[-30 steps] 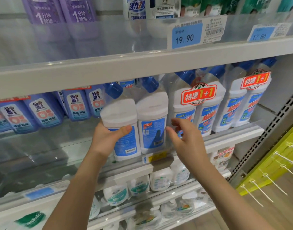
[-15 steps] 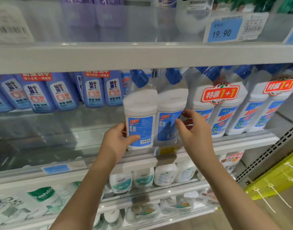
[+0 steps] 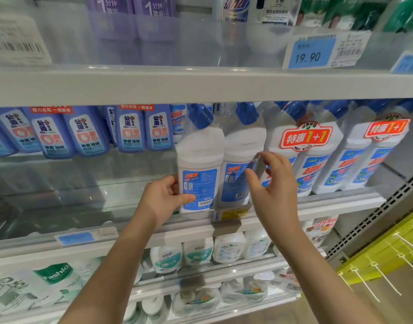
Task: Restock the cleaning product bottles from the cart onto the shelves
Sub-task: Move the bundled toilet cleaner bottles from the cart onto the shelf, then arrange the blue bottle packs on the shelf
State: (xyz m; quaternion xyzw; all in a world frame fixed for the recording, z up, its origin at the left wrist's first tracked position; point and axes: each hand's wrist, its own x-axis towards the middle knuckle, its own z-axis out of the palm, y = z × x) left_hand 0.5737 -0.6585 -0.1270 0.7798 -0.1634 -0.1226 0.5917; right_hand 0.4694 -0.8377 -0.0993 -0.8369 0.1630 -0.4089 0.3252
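1. Presently, left grip [image 3: 168, 197]: thumb and fingers clamped round the lower label of the white twin-pack bottles [image 3: 201, 160], which stand upright at the middle shelf's [image 3: 336, 205] front edge.
2. Right grip [image 3: 274, 183]: fingers apart, loosely curved, beside the pack's right bottle; contact unclear.
3. Neighbours: blue bottles [image 3: 88, 134] to the left, "1+1" packs [image 3: 317, 164] to the right.
4. Above: price tag [image 3: 309, 54], 19.90.

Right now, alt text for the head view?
A person's left hand grips a wrapped twin pack of white, blue-capped bottles on the middle shelf; the right hand is at its right edge, contact unclear. Similar 1+1 packs stand beside it.
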